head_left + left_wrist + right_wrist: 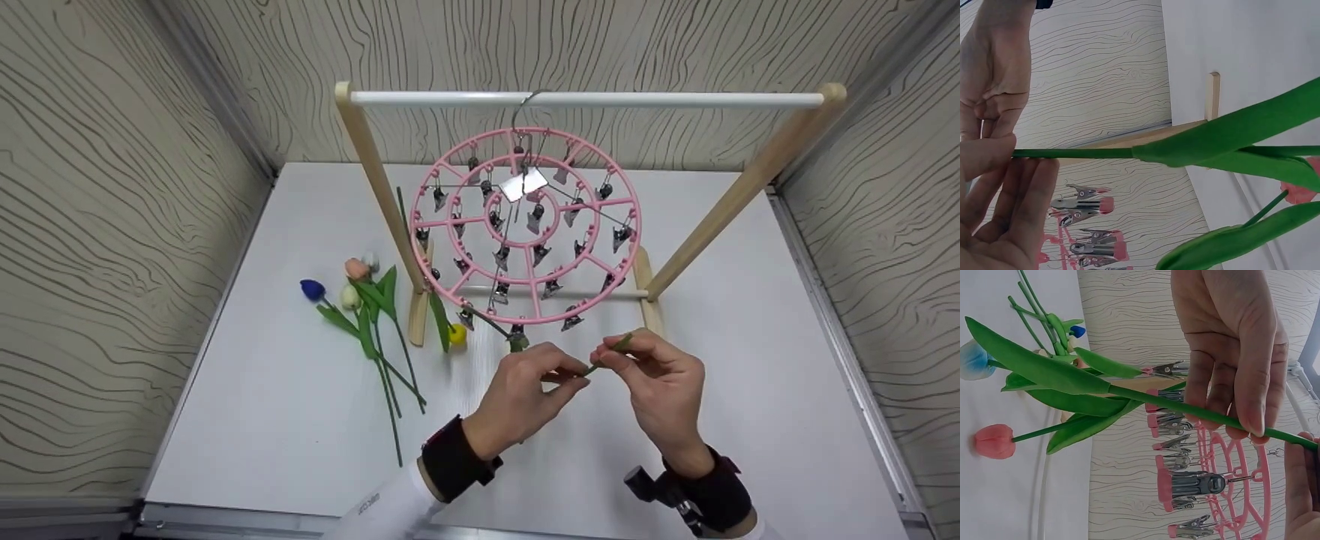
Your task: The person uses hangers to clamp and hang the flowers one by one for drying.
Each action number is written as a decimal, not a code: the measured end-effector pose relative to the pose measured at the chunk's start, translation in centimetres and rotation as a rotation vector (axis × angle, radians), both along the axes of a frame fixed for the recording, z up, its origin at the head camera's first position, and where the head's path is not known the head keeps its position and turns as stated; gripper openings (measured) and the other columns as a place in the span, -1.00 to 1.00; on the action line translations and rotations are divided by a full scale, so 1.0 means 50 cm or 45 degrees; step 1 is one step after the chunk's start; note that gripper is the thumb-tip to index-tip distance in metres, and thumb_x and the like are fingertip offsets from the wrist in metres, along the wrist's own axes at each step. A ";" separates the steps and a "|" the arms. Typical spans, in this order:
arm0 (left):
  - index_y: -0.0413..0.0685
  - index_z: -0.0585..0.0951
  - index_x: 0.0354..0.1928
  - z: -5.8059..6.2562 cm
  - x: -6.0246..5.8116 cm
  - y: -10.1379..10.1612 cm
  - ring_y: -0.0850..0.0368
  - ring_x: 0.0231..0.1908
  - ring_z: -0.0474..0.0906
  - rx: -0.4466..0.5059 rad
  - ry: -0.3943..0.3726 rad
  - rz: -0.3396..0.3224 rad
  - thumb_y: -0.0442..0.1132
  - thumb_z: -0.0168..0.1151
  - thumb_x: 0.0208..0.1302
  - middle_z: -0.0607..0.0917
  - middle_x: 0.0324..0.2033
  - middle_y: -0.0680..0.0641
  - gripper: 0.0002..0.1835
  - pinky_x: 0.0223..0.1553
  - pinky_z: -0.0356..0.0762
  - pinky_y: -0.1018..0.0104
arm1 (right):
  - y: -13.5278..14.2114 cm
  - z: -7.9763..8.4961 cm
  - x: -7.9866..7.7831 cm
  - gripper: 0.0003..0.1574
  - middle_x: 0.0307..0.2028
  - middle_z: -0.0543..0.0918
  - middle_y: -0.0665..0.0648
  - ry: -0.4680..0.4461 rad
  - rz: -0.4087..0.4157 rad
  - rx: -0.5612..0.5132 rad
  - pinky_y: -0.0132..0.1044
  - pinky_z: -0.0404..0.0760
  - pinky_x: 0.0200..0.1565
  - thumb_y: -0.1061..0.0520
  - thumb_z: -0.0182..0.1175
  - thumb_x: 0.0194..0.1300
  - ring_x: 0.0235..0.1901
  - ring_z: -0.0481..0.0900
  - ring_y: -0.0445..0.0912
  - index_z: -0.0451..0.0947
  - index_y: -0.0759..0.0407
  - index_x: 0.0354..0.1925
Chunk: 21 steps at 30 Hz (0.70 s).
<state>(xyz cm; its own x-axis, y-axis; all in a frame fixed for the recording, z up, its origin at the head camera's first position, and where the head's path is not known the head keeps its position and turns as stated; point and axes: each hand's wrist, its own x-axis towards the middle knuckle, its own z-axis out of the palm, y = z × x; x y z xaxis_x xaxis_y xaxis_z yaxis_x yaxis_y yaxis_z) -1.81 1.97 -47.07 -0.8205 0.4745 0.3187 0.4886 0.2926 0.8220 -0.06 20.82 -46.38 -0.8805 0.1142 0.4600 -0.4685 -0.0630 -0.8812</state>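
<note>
Both hands pinch the green stem of one artificial tulip (1168, 403) over the table. In the right wrist view its long leaf and light blue bloom (976, 363) point down toward the tabletop. The left hand (521, 386) grips near the stem's end; just beyond it, the right hand (667, 382) holds the stem between thumb and fingers. Close behind the hands is a round pink clip hanger (536, 316) with several metal clips. A pink tulip (995, 441) hangs head down beside the held one. A yellow tulip (457, 335) hangs at the hanger's left side.
The hanger's hook hangs on the white bar (660, 100) of a wooden-legged rack (739, 202). Left of the rack, several loose tulips lie on the white table (247, 420), among them a blue tulip (312, 290) and a peach tulip (356, 269). Patterned panels enclose the table.
</note>
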 end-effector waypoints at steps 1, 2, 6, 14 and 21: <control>-0.18 0.81 -0.07 0.001 0.000 0.000 0.18 -0.16 0.84 0.011 0.000 0.000 -0.36 0.51 0.36 0.86 -0.20 -0.13 -0.85 -0.04 0.68 0.71 | -0.001 0.000 0.000 -0.88 -0.27 0.85 -0.05 0.010 0.009 -0.006 -0.39 0.86 -0.12 0.66 0.33 0.21 -0.24 0.87 -0.23 0.62 0.70 -0.24; -0.18 0.81 -0.07 0.001 -0.001 0.000 0.16 -0.16 0.84 0.022 0.002 -0.001 -0.36 0.51 0.36 0.86 -0.19 -0.13 -0.85 -0.04 0.69 0.71 | -0.003 0.000 0.000 -0.87 -0.27 0.85 -0.03 0.020 0.019 -0.015 -0.38 0.87 -0.12 0.67 0.33 0.21 -0.24 0.87 -0.22 0.62 0.70 -0.24; -0.17 0.81 -0.07 0.004 -0.002 0.001 0.12 -0.14 0.85 0.041 0.025 0.009 -0.34 0.51 0.37 0.87 -0.19 -0.13 -0.85 -0.05 0.69 0.71 | -0.007 0.002 0.000 -0.86 -0.26 0.84 -0.02 0.036 0.039 -0.014 -0.35 0.88 -0.13 0.67 0.33 0.21 -0.23 0.86 -0.21 0.62 0.72 -0.22; -0.19 0.80 -0.08 0.007 -0.002 -0.004 0.06 -0.14 0.85 0.083 0.014 0.012 -0.37 0.48 0.38 0.86 -0.20 -0.15 -0.87 -0.06 0.71 0.68 | 0.011 0.002 -0.012 -0.78 -0.14 0.85 -0.01 0.099 0.119 0.074 -0.41 0.85 -0.02 0.65 0.31 0.25 -0.11 0.87 -0.22 0.63 0.71 -0.10; -0.19 0.80 -0.07 0.012 0.002 -0.012 0.05 -0.13 0.84 0.127 -0.040 0.032 -0.38 0.49 0.37 0.86 -0.20 -0.17 -0.86 -0.05 0.73 0.63 | 0.048 -0.013 -0.044 -0.78 -0.15 0.87 -0.02 0.077 0.039 0.071 -0.44 0.83 0.02 0.61 0.29 0.33 -0.11 0.86 -0.23 0.65 0.69 -0.04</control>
